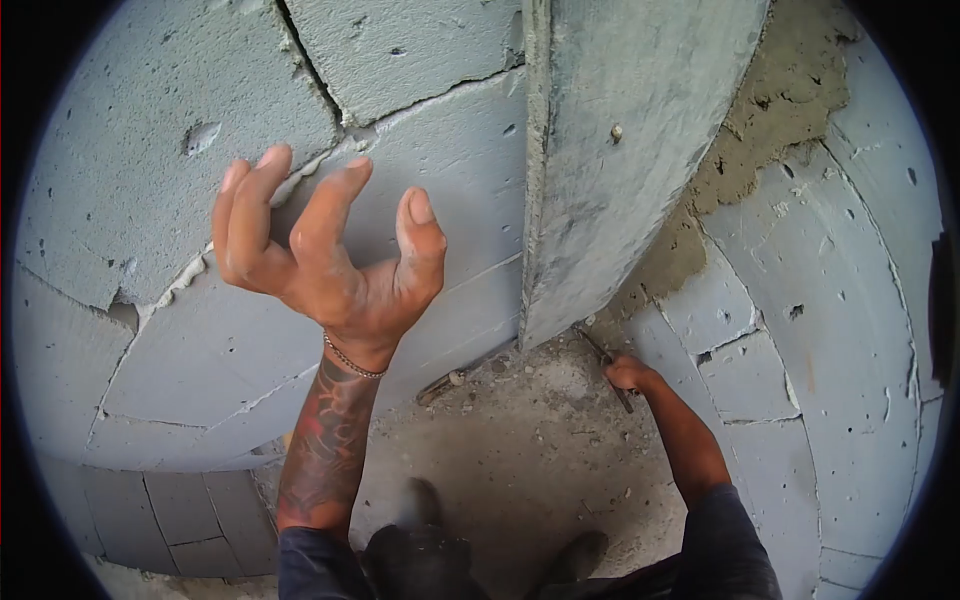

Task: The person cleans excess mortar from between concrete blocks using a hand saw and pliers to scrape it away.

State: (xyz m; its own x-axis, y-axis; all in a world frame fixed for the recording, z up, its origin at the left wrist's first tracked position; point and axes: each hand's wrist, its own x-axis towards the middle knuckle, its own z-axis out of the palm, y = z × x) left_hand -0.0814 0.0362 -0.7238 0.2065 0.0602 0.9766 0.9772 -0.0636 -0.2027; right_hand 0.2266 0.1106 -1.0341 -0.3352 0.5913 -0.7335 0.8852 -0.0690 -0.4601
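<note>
My left hand (325,255) is raised in front of the grey block wall (150,150), fingers spread and curled, holding nothing; a thin bracelet circles its wrist. My right hand (632,374) is low at the floor, closed around a slim dark metal tool (606,358) whose tip points at the base of the concrete column (620,130). I cannot tell what kind of tool it is.
A second block wall (830,330) rises on the right, with rough mortar (760,120) beside the column. The dusty concrete floor (520,450) carries small debris and a short rod (440,385). My dark shoes (420,505) stand at the bottom.
</note>
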